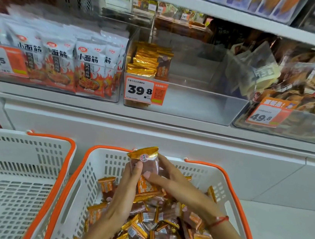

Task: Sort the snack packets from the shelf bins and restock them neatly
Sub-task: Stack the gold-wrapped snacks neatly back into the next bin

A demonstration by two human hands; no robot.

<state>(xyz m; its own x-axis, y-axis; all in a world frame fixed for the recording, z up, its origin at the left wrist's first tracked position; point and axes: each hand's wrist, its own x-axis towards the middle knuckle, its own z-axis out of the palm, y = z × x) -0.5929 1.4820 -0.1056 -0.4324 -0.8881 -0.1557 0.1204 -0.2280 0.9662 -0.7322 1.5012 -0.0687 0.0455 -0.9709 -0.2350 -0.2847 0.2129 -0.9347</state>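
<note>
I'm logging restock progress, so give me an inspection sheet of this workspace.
Surface: white shelf ledge carrying clear bins.
Job's things: middle bin mostly bare, a gold packet stack at its left; basket full of loose packets.
Clutter: second basket to the left.
Hands: left hand and right hand together hold one packet above the basket.
Cables: nothing seen.
Surroundings: neighbouring bins hold other snacks; price tags in front.
</note>
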